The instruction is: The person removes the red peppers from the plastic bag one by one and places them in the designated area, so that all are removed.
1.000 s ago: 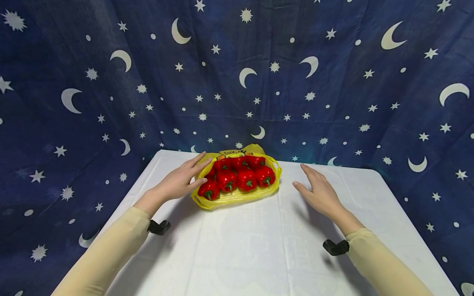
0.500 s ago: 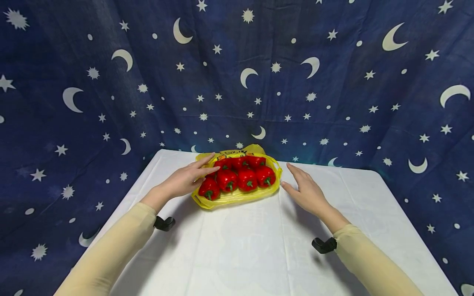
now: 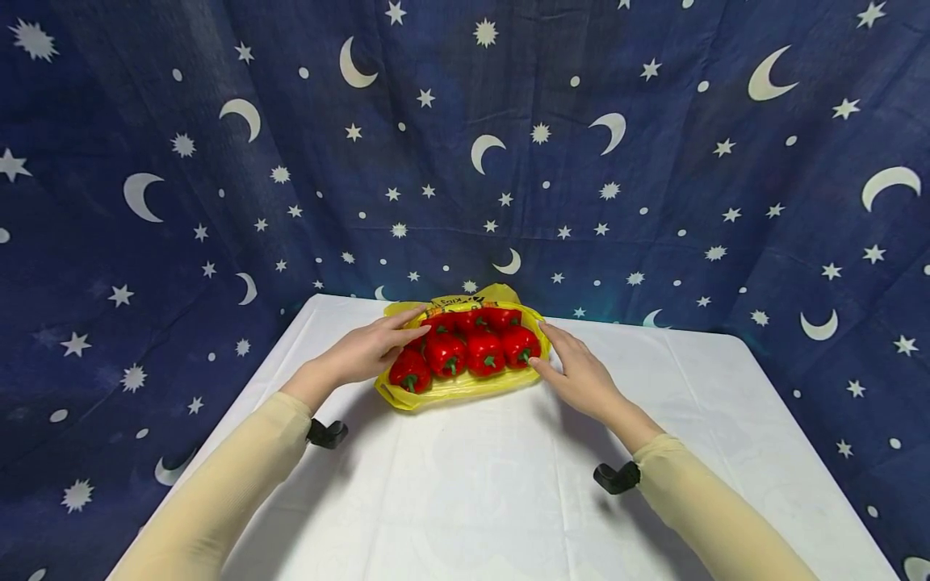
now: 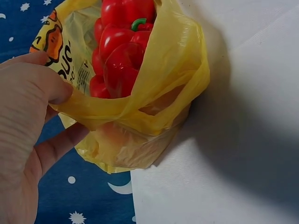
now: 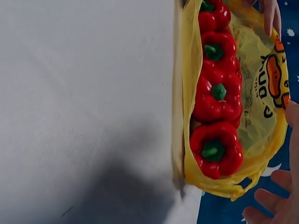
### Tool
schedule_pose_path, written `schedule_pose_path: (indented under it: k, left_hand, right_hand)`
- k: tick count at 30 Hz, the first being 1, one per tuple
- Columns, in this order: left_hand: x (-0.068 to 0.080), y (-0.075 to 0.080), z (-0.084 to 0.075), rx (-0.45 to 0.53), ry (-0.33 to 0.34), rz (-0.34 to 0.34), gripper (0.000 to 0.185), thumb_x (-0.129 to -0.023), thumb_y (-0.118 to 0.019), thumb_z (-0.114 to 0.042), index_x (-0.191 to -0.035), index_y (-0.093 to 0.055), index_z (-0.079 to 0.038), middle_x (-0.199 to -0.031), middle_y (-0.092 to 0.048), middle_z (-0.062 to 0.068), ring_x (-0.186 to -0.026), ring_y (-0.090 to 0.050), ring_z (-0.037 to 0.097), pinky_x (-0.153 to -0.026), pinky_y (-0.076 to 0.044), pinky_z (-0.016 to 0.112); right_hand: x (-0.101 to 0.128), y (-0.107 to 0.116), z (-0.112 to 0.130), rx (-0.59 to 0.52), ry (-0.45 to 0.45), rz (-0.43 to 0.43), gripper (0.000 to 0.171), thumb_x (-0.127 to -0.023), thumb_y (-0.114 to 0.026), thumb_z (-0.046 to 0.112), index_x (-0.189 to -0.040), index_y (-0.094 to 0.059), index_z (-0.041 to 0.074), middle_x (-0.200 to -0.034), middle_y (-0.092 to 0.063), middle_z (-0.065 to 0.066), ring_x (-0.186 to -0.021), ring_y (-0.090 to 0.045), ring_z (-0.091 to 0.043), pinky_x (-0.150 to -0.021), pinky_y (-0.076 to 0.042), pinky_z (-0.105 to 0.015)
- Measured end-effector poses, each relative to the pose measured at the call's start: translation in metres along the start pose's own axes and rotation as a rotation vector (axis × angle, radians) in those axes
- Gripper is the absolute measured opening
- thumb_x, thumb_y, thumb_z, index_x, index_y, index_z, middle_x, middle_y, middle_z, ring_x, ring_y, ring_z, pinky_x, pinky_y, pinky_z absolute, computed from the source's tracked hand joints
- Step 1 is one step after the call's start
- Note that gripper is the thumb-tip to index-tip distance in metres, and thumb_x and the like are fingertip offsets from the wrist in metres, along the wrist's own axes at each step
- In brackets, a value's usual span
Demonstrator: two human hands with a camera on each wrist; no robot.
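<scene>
A yellow plastic bag with its mouth spread wide lies near the back of the table, full of several shiny red bell peppers with green stems. At its left end my left hand touches the rim. In the left wrist view, fingers lie on both sides of the yellow edge, with a gap between them. My right hand reaches the bag's right end, its fingers stretched along the rim. Spread fingers of that hand show beside the bag in the right wrist view.
A white cloth covers the table, whose back edge stands close to a dark blue curtain printed with moons and stars. Black wrist cameras hang under both forearms.
My right hand has moved left from the bare cloth up to the bag's right end. The left hand has shifted slightly right over the bag's left edge. The bag and peppers stay in place.
</scene>
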State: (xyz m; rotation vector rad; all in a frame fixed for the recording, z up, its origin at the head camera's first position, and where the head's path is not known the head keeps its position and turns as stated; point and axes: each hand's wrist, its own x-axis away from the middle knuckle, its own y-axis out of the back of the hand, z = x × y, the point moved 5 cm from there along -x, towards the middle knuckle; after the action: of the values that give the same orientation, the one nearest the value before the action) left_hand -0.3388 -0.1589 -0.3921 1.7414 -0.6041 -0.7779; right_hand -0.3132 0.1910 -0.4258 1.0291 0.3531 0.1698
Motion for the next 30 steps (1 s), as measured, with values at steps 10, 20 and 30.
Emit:
schedule_pose_path:
  k: [10,20,30]
  left_hand:
    - [-0.004,0.003,0.0,-0.02,0.031,0.022,0.073,-0.092,-0.059,0.005,-0.158,-0.042,-0.022,-0.167,-0.027,-0.002,-0.136,-0.048,0.029,-0.071,-0.049,0.033]
    - [-0.008,0.003,0.003,0.06,0.095,0.04,0.08,-0.089,-0.058,0.006,-0.162,-0.034,-0.019,-0.166,-0.028,0.001,-0.113,-0.057,0.025,-0.064,-0.045,0.032]
    - [-0.011,0.004,0.006,0.083,0.158,0.011,0.08,-0.093,-0.069,-0.008,-0.163,-0.032,-0.019,-0.166,-0.026,-0.001,-0.09,-0.062,0.02,-0.068,-0.051,0.036]
  right_hand:
    - [-0.007,-0.008,0.012,-0.02,0.032,0.028,0.077,-0.1,-0.053,0.056,-0.163,-0.031,0.017,-0.164,-0.034,-0.008,-0.149,-0.031,-0.033,-0.114,-0.029,-0.06]
    - [-0.017,-0.013,0.022,-0.047,0.063,0.036,0.075,-0.1,-0.063,0.043,-0.163,-0.031,0.019,-0.164,-0.034,-0.006,-0.149,-0.031,-0.033,-0.115,-0.029,-0.06]
    - [-0.037,-0.018,0.029,-0.231,-0.025,0.077,0.071,-0.094,-0.07,0.019,-0.159,-0.039,0.018,-0.157,-0.045,-0.008,-0.14,-0.045,-0.034,-0.111,-0.036,-0.058]
